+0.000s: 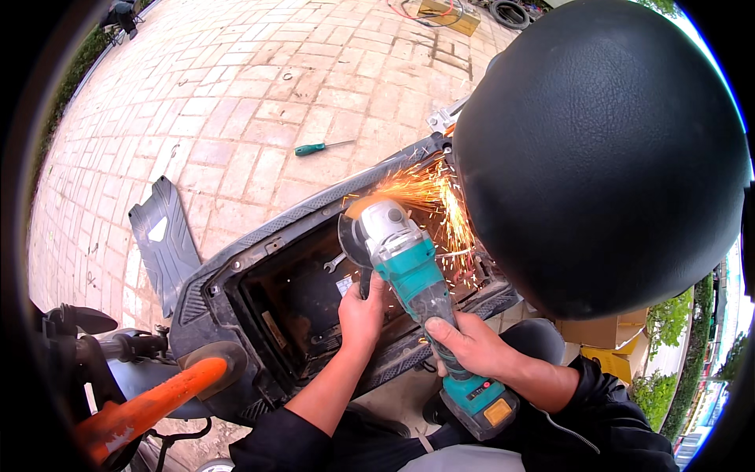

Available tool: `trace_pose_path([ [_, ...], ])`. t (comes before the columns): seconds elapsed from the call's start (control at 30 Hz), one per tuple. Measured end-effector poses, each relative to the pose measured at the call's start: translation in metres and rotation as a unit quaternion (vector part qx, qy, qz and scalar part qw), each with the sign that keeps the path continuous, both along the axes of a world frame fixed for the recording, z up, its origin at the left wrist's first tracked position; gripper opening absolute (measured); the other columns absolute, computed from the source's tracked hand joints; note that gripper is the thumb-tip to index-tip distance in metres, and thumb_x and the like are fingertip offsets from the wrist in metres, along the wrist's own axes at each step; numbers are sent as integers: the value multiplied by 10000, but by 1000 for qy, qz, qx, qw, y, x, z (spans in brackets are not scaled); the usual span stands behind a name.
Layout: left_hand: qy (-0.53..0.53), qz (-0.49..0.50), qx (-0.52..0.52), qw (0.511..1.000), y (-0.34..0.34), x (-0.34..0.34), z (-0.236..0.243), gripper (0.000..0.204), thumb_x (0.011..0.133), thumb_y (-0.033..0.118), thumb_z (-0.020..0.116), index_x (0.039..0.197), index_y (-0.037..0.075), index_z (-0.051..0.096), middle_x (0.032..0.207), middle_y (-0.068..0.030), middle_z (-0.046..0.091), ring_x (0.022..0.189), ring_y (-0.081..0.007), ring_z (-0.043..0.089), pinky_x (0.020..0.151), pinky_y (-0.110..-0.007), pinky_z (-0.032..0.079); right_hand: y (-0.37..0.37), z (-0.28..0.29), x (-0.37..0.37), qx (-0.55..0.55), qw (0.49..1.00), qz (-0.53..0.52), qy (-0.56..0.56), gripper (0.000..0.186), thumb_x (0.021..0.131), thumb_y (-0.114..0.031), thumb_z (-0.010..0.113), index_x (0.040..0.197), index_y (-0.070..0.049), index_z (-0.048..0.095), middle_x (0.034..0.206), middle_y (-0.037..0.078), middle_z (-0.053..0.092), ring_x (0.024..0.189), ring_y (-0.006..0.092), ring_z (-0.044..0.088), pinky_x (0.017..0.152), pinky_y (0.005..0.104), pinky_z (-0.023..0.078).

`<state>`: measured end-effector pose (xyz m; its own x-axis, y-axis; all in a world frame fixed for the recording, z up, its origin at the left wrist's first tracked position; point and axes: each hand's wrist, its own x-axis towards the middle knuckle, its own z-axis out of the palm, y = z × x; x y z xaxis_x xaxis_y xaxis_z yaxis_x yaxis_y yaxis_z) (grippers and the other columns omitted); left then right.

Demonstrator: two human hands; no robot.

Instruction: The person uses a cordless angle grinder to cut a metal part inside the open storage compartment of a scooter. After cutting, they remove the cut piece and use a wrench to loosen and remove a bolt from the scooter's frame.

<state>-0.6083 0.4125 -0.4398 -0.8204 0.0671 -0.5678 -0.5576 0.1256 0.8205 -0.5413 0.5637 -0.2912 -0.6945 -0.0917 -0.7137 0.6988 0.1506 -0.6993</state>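
From the head view, my left hand (pixel 362 315)'s wrapped round the side handle (pixel 365 280) of a teal angle grinder (pixel 413 271), right hand (pixel 468 342) clamped on its body. Grinder's over the scooter's open bay (pixel 236 288), silver head (pixel 387 220) near the far rim, sparks (pixel 452 208) flying off to the right. Big black seat (pixel 598 157) crowds that side; there's more room leftward, where a wrench (pixel 333 263) lies. Past the rim it's pale brick paving (pixel 236 118) with a green screwdriver (pixel 311 149) and a loose dark panel (pixel 167 244), plus cardboard boxes (pixel 594 333) off right.
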Motion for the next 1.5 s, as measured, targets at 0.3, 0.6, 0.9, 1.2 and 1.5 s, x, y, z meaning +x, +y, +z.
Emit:
trace_pose_path([
  [0.3,19,10,-37,999,1,1,-4,698,886,616,595,932,-79,641,767,-155,662,717,-204,626,688,-353,499,-2,-2,0,6,1000,-6,5,458,998,-436,488,1012,17,560,703,49,572,565,132,608,535,287,472],
  [0.6,5,22,-6,1000,3,0,12,664,889,602,605,911,-62,631,692,-93,625,594,-153,591,569,-320,490,-2,-3,1,-1,1000,-11,16,450,995,-436,496,992,10,555,703,47,571,569,133,611,545,283,472],
  [0.9,24,30,-15,999,5,2,1,640,898,577,608,892,-62,628,691,-104,623,622,-167,595,597,-335,487,-3,-10,4,3,1000,-19,25,463,989,-438,508,1015,21,559,708,55,578,567,135,611,536,289,479],
  [1.2,-5,10,-19,1000,4,1,-1,636,911,579,587,834,-52,613,730,-112,635,699,-171,577,676,-340,477,-2,-12,6,-5,999,-28,20,462,983,-439,518,1019,19,561,700,51,569,571,141,616,541,291,483],
  [1.5,6,-2,-25,1000,2,2,-8,652,917,590,567,811,-52,602,683,-114,612,658,-167,552,640,-351,472,-3,-7,2,10,1000,-11,12,490,980,-468,508,963,19,560,691,53,565,566,141,615,542,294,480],
])
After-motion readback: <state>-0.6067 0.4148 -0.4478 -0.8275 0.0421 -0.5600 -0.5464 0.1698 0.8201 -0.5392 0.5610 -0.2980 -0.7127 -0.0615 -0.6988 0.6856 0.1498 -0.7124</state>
